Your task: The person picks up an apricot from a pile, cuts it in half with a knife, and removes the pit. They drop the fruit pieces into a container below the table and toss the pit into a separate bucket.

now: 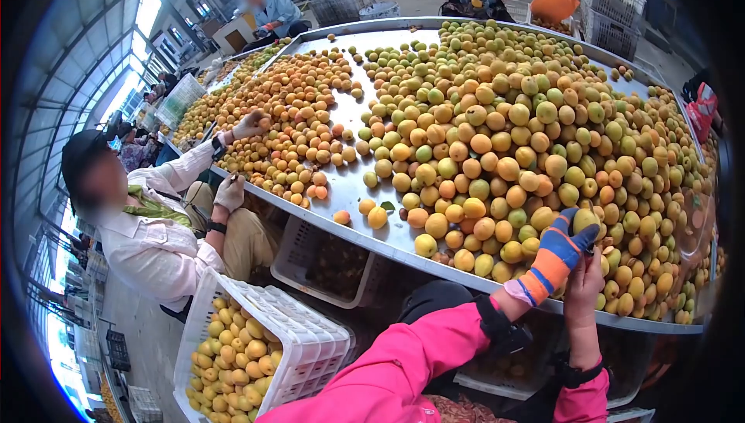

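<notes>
My left hand, in a blue and orange striped glove, has its fingers wrapped round a yellow-green apricot above the front edge of the metal table. Close beside it on the right, my bare right hand has its fingers pressed together just under the fruit; what they hold is too small to make out. A large pile of orange, yellow and green apricots surrounds both hands.
A co-worker sits at the left, hands at the table edge. A white crate of apricots stands below the table, beside a second crate. Other people sit across the table; stacked crates stand at the back right.
</notes>
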Demonstrator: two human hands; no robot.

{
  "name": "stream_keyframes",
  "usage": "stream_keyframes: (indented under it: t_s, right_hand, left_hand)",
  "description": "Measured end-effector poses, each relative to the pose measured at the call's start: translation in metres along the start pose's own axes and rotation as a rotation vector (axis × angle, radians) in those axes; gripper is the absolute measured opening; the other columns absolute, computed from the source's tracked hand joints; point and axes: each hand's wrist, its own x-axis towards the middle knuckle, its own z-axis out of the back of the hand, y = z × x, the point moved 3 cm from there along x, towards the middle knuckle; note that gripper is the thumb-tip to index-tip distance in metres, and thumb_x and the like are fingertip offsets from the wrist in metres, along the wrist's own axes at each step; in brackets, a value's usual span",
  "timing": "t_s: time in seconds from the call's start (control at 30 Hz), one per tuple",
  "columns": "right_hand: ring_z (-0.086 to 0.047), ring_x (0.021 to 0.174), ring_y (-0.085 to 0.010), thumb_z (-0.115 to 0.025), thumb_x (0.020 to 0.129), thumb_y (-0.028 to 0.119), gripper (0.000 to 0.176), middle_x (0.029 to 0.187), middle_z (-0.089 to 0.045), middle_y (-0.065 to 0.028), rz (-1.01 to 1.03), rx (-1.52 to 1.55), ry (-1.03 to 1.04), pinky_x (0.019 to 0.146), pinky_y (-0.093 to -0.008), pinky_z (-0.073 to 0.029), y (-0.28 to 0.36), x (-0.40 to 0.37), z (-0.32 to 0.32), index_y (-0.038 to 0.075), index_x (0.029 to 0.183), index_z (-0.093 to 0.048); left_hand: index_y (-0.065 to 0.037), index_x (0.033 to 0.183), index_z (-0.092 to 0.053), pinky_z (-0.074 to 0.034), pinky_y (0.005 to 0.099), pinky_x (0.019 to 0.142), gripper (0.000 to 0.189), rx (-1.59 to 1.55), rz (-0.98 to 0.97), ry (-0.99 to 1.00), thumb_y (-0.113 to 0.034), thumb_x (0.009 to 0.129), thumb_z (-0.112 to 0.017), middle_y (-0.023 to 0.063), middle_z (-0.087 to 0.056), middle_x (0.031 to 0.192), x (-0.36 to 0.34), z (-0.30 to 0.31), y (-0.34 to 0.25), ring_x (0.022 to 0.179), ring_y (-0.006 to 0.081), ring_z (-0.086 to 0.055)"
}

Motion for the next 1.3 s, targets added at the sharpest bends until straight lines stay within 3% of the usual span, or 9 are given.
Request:
stream_keyframes:
  t_s: [0.23,0.47,0.53,0.6,0.8,0.87,0.93,1.07,1.3]
  right_hand:
    - [-0.03,0.05,-0.0011,-0.044,0.093,0.026,0.029,0.062,-0.036,0.0059,-0.158,0.379,-0.126,0.042,-0.0166,-0.023,0.014,-0.018,0.009,0.003,0.111,-0.042]
    - [-0.03,0.043,-0.0006,-0.051,0.09,0.023,0.041,0.068,-0.046,0.0054,-0.201,0.583,-0.096,0.036,-0.0152,-0.021,0.001,0.016,0.023,0.008,0.126,-0.036]
    - [-0.036,0.047,-0.0007,-0.053,0.089,0.018,0.04,0.081,-0.053,0.0023,-0.135,0.352,-0.18,0.04,-0.014,-0.026,0.003,0.013,0.019,0.006,0.124,-0.037]
    - [-0.039,0.052,-0.0012,-0.054,0.088,0.016,0.04,0.091,-0.054,-0.0004,0.364,0.0,-0.303,0.045,-0.0142,-0.03,0.001,0.01,0.01,0.003,0.122,-0.037]
    - [-0.031,0.055,0.0009,-0.047,0.092,0.029,0.032,0.068,-0.036,0.0082,-0.13,0.46,0.017,0.047,-0.0135,-0.023,-0.005,0.001,0.009,0.003,0.111,-0.043]
    - [-0.033,0.057,-0.0007,-0.047,0.092,0.025,0.042,0.069,-0.037,0.007,-0.038,0.43,0.081,0.048,-0.0158,-0.027,-0.02,0.001,0.012,-0.002,0.123,-0.039]
    - [-0.032,0.056,-0.0017,-0.051,0.09,0.024,0.034,0.066,-0.037,0.0069,-0.179,0.472,0.094,0.047,-0.0178,-0.026,-0.01,-0.002,0.012,0.0,0.113,-0.046]
    - [-0.031,0.055,-0.0044,-0.053,0.089,0.032,0.03,0.058,-0.035,0.0051,-0.048,0.233,0.153,0.047,-0.0222,-0.027,0.013,0.006,0.016,0.003,0.082,-0.049]
    - [-0.039,0.05,-0.0148,-0.053,0.087,0.036,0.036,0.053,-0.043,-0.0062,-0.024,0.013,0.233,0.048,-0.0287,-0.034,0.016,0.009,0.02,0.002,0.078,-0.047]
  left_hand:
    - [-0.001,0.11,-0.05,-0.044,0.0232,0.074,0.039,-0.535,-0.037,-0.011,-0.021,0.08,-0.066,0.0048,-0.056,0.094,0.017,0.033,-0.045,0.083,0.0098,-0.052]
    - [-0.005,0.123,-0.045,-0.044,0.0227,0.079,0.044,-0.078,-0.091,0.298,-0.014,0.083,-0.06,0.0034,-0.054,0.107,-0.005,-0.004,-0.02,0.094,0.0105,-0.051]
    - [-0.005,0.121,-0.046,-0.044,0.0228,0.079,0.039,-0.261,-0.034,0.281,-0.017,0.085,-0.056,0.0038,-0.054,0.106,-0.013,-0.01,-0.012,0.094,0.0105,-0.052]
    - [-0.005,0.12,-0.047,-0.044,0.0228,0.079,0.034,-0.444,0.011,0.257,-0.019,0.088,-0.051,0.0042,-0.054,0.105,-0.009,-0.014,0.004,0.093,0.0105,-0.052]
    - [-0.008,0.1,-0.054,-0.046,0.0245,0.069,0.025,0.106,-0.341,-0.019,-0.018,0.094,-0.032,0.0022,-0.053,0.091,0.016,0.026,0.001,0.076,0.0107,-0.052]
    - [-0.006,0.098,-0.054,-0.044,0.0292,0.074,0.021,0.749,-0.794,-0.273,-0.011,0.09,-0.035,0.0045,-0.054,0.09,0.016,0.038,-0.019,0.082,0.0137,-0.052]
    - [-0.008,0.086,-0.059,-0.045,0.0246,0.064,0.031,-0.269,-0.117,-0.044,-0.022,0.095,-0.033,0.0011,-0.056,0.08,0.035,0.049,0.001,0.072,0.0101,-0.052]
    - [-0.002,0.074,-0.062,-0.043,0.0202,0.055,0.064,-0.03,-0.209,-0.073,-0.051,0.093,-0.026,0.0029,-0.058,0.067,0.011,0.038,-0.055,0.06,0.0092,-0.053]
    - [-0.001,0.078,-0.061,-0.043,0.0213,0.06,0.063,-0.065,-0.216,-0.006,-0.051,0.093,-0.025,0.0039,-0.058,0.07,0.004,0.032,-0.053,0.064,0.0104,-0.053]
